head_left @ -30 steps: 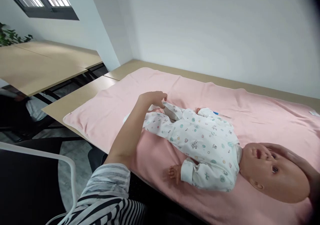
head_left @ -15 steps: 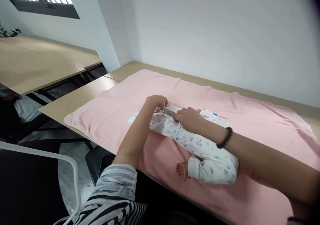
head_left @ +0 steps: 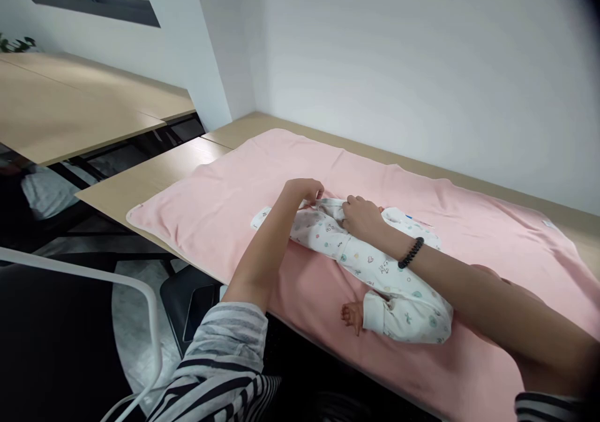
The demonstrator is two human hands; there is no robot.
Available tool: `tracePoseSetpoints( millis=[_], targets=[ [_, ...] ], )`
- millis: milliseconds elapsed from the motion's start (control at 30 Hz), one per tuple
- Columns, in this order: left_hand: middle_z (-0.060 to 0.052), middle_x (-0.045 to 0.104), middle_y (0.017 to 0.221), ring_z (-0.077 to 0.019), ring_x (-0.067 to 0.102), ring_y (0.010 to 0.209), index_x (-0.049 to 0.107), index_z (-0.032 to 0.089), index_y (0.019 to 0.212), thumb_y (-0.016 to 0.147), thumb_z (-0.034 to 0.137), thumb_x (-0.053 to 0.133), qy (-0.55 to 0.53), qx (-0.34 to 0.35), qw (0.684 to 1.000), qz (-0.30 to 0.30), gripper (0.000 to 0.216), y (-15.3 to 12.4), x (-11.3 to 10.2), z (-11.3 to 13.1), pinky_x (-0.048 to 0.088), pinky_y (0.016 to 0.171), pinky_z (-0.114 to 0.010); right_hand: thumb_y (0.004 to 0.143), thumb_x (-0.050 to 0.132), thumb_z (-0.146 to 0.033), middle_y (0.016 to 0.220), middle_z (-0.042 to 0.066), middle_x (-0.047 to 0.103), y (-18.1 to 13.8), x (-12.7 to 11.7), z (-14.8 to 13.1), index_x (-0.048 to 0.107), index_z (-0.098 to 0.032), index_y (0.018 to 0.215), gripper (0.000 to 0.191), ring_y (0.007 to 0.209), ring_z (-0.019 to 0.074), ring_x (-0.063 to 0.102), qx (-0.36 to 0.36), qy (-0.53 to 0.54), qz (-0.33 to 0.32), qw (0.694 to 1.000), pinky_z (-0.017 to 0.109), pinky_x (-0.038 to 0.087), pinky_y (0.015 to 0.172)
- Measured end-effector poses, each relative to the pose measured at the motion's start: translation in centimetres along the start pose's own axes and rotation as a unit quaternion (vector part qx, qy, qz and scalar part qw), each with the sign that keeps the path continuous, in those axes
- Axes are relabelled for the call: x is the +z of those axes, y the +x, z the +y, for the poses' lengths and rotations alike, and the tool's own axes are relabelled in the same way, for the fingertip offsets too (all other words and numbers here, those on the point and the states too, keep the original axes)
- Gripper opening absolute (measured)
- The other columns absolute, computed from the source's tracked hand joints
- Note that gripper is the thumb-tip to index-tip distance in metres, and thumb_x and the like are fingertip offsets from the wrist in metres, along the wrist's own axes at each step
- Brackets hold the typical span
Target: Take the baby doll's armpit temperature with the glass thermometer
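Observation:
A baby doll (head_left: 352,316) lies on a pink blanket (head_left: 225,190), dressed in a white baby romper (head_left: 370,266) with small coloured prints. My left hand (head_left: 305,189) is at the romper's far edge by the leg end, its curled fingers pinching the cloth. Closed on the opened front edge of the same garment is my right hand (head_left: 363,217), with a black bead bracelet (head_left: 411,253) on the wrist. My right forearm covers part of the doll's upper body. One doll hand sticks out of a cuff on the near side.
The blanket covers most of a wooden table (head_left: 164,172) against a white wall (head_left: 398,65). More tables (head_left: 84,103) stand at left. Below the near edge are a dark chair (head_left: 178,291) with a phone-like dark slab (head_left: 199,309) and a white curved frame (head_left: 152,309).
My right hand has drawn back slightly from the left hand, its extended finger now curled in. The romper's edge is lifted between the hands. The view has shifted a little.

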State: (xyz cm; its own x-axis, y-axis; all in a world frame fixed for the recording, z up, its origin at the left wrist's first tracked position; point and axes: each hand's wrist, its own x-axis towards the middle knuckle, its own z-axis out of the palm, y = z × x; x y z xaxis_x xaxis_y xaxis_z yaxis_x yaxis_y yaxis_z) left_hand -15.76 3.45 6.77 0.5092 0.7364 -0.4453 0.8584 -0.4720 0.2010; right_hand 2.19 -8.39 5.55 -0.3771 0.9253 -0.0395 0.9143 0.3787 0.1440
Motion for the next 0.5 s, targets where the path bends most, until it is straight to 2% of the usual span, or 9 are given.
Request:
tracePoseSetpoints(
  millis=[200,300,500],
  targets=[
    [-0.006,0.065,0.124,-0.0224,0.062,0.098,0.064,0.024,0.110,0.070,0.020,0.068,-0.006,0.013,1.000,0.019,0.040,0.3,0.2,-0.4,0.054,0.085,-0.035,0.089,0.058,-0.025,0.106,0.010,0.059,-2.2,0.6,2.5,0.067,-0.016,0.109,0.024,0.099,0.0252,0.058,-0.009,0.164,0.110,0.980,0.035,0.047,0.082],
    [-0.005,0.064,0.126,-0.0215,0.061,0.099,0.063,0.024,0.111,0.071,0.022,0.067,-0.009,0.031,0.999,0.033,0.040,0.5,0.3,-0.3,0.053,0.088,-0.034,0.087,0.061,-0.027,0.103,0.006,0.059,-2.9,1.1,3.5,0.068,-0.021,0.110,0.025,0.095,0.0209,0.059,0.014,0.258,0.150,0.954,0.032,0.048,0.080],
    [-0.004,0.061,0.131,-0.0203,0.060,0.103,0.060,0.026,0.118,0.075,0.026,0.064,-0.021,0.073,0.996,0.047,0.044,0.3,-0.1,0.3,0.051,0.088,-0.032,0.082,0.063,-0.032,0.097,0.003,0.060,-3.2,1.6,4.1,0.072,-0.024,0.103,0.023,0.089,0.0194,0.058,0.079,0.376,0.204,0.901,0.032,0.046,0.076]
  ],
)
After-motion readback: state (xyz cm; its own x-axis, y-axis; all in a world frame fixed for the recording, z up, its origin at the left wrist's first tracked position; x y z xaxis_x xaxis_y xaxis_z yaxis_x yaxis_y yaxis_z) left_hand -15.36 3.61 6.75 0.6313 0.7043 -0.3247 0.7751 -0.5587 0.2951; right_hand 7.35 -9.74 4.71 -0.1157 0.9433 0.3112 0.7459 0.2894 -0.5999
